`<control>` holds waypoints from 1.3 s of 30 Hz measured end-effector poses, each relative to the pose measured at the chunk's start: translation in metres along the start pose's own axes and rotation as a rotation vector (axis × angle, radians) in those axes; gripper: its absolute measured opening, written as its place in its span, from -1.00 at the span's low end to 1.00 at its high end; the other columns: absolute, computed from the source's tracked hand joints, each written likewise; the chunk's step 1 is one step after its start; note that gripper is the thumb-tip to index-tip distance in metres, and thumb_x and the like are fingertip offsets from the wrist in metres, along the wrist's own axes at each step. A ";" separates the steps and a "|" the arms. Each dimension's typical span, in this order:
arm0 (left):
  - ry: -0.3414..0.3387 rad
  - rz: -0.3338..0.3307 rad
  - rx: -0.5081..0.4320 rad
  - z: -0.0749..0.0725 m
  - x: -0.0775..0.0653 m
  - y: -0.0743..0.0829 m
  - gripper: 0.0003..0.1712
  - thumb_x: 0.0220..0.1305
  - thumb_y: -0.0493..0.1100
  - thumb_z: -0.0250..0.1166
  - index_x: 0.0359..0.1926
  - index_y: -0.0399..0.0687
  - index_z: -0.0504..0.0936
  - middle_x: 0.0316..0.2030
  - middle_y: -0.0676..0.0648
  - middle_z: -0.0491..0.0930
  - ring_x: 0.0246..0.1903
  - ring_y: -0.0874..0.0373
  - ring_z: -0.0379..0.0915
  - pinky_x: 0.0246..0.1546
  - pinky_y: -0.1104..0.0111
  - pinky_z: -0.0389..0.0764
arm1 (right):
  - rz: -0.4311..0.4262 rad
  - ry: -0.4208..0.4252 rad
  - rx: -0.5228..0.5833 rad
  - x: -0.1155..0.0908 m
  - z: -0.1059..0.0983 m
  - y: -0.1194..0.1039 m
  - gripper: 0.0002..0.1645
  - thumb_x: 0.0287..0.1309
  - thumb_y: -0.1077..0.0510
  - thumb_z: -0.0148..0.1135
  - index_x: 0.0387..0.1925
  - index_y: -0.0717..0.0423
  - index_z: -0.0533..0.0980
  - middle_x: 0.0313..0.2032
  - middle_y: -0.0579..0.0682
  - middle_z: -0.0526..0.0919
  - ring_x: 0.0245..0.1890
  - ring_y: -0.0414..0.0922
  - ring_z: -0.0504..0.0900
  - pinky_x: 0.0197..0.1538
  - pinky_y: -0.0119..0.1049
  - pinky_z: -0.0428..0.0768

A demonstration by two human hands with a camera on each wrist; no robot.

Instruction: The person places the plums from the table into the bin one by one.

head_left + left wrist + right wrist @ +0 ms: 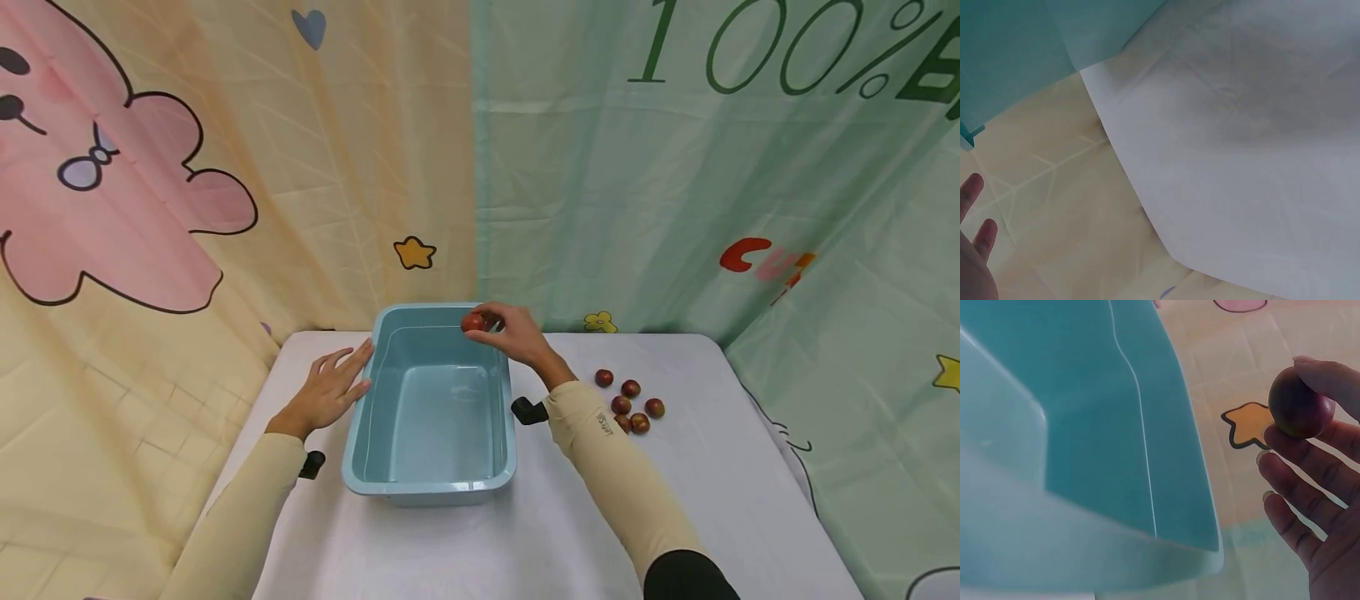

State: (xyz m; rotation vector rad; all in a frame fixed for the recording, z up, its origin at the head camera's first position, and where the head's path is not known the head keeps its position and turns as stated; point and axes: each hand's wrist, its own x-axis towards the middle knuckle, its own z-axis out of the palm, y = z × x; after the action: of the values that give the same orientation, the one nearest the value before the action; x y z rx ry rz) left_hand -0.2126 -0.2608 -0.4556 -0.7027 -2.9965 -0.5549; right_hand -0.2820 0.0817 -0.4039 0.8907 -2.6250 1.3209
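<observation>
A light blue plastic basin (423,487) stands on the white-covered table. My right hand (516,335) pinches a dark red plum (472,322) between thumb and fingertips, above the basin's far right corner. In the right wrist view the plum (1300,403) looks smooth and round, with the other fingers of the hand (1329,506) spread below it. With its fingers extended, my left hand (327,390) rests against the basin's left rim. Only some fingers (984,240) of that hand show in the left wrist view, near the basin's wall (1022,56).
Several more plums (630,389) lie in a loose group on the table (720,500), right of the basin and beside my right forearm. Printed curtains (600,183) hang close behind the table's far edge and along both sides.
</observation>
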 end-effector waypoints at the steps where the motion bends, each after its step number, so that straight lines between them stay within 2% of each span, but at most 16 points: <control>1: -0.003 -0.002 0.001 0.000 0.000 0.000 -0.27 0.48 0.07 -0.09 0.50 -0.15 -0.04 0.49 -0.17 -0.04 0.40 -0.24 -0.13 0.29 -0.17 -0.19 | -0.001 -0.005 0.005 0.002 0.002 -0.001 -0.53 0.11 0.05 0.38 0.02 0.20 0.58 -0.25 0.06 0.67 -0.32 -0.09 0.60 -0.22 -0.28 0.57; 9: -0.022 -0.014 0.004 -0.001 -0.001 0.000 -0.26 0.48 0.09 -0.11 0.51 -0.13 -0.07 0.49 -0.17 -0.06 0.41 -0.24 -0.16 0.29 -0.18 -0.20 | 0.001 -0.041 -0.001 0.017 0.019 -0.011 -0.54 0.11 0.05 0.39 0.00 0.20 0.58 -0.25 0.04 0.67 -0.30 -0.10 0.59 -0.25 -0.34 0.56; 17: -0.022 -0.013 0.004 0.000 0.001 0.001 -0.26 0.48 0.08 -0.12 0.51 -0.13 -0.08 0.49 -0.18 -0.06 0.41 -0.26 -0.15 0.30 -0.17 -0.21 | 0.069 -0.071 0.017 0.018 0.025 -0.016 -0.44 0.16 -0.03 0.34 0.14 0.15 0.51 -0.06 0.09 0.67 -0.05 -0.03 0.61 0.04 -0.17 0.55; 22: -0.017 -0.012 -0.002 0.000 0.001 0.000 -0.26 0.48 0.07 -0.10 0.51 -0.14 -0.07 0.49 -0.17 -0.05 0.41 -0.25 -0.14 0.30 -0.17 -0.20 | 0.109 -0.076 0.042 0.015 0.023 -0.012 -0.46 0.19 -0.04 0.31 0.13 0.14 0.52 -0.03 0.08 0.66 -0.03 -0.03 0.59 0.07 -0.16 0.53; 28: -0.007 -0.014 -0.013 0.000 0.000 -0.001 -0.25 0.47 0.07 -0.08 0.51 -0.13 -0.06 0.49 -0.18 -0.04 0.40 -0.26 -0.14 0.29 -0.19 -0.19 | 0.093 -0.056 0.058 0.008 0.017 -0.004 -0.51 0.21 -0.02 0.29 0.08 0.18 0.55 -0.12 0.05 0.67 -0.12 -0.07 0.61 0.01 -0.19 0.55; 39: -0.015 -0.024 -0.020 0.000 0.000 -0.001 -0.24 0.46 0.09 -0.08 0.51 -0.10 -0.08 0.49 -0.17 -0.04 0.41 -0.25 -0.15 0.31 -0.18 -0.21 | 0.127 0.013 0.066 -0.008 0.003 0.019 -0.54 0.24 -0.01 0.27 0.08 0.16 0.54 -0.11 0.08 0.67 -0.14 -0.03 0.62 -0.02 -0.14 0.57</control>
State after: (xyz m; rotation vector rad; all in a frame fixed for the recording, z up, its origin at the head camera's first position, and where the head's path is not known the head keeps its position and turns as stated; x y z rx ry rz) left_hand -0.2128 -0.2613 -0.4559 -0.6764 -3.0211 -0.5845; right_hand -0.2850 0.0917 -0.4221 0.7315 -2.6828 1.4453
